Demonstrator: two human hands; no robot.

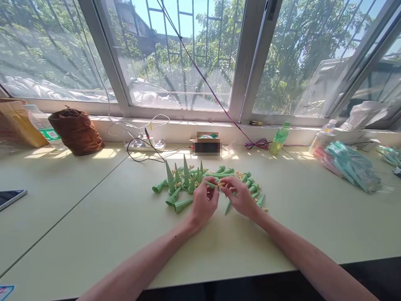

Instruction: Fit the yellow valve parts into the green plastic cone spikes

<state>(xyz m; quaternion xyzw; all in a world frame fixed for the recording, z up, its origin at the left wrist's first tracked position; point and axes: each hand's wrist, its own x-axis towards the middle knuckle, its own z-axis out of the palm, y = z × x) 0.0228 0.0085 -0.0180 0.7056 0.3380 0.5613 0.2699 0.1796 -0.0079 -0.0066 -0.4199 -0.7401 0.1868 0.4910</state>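
Note:
Over the table's middle, my left hand [203, 202] is closed on a small green plastic spike [210, 184], its tip pointing left. My right hand [242, 200] pinches a small yellow-orange plastic piece [221, 184] at the spike's right end; whether the two are joined is too small to tell. Around both hands lie many green pieces. Several green cones [186, 177] stand upright behind my left hand, and hollow green tubes [183, 205] lie beside it. More green tubes [249, 182] lie beyond my right hand, with small yellow pieces among them.
A dark box-shaped device [206, 147] and a power strip [145, 144] with cables stand by the window sill. At left are a brown bag [77, 130], a clear bottle [50, 129] and a phone [11, 198]. A green bottle [280, 138] and plastic bags [352, 165] are at right.

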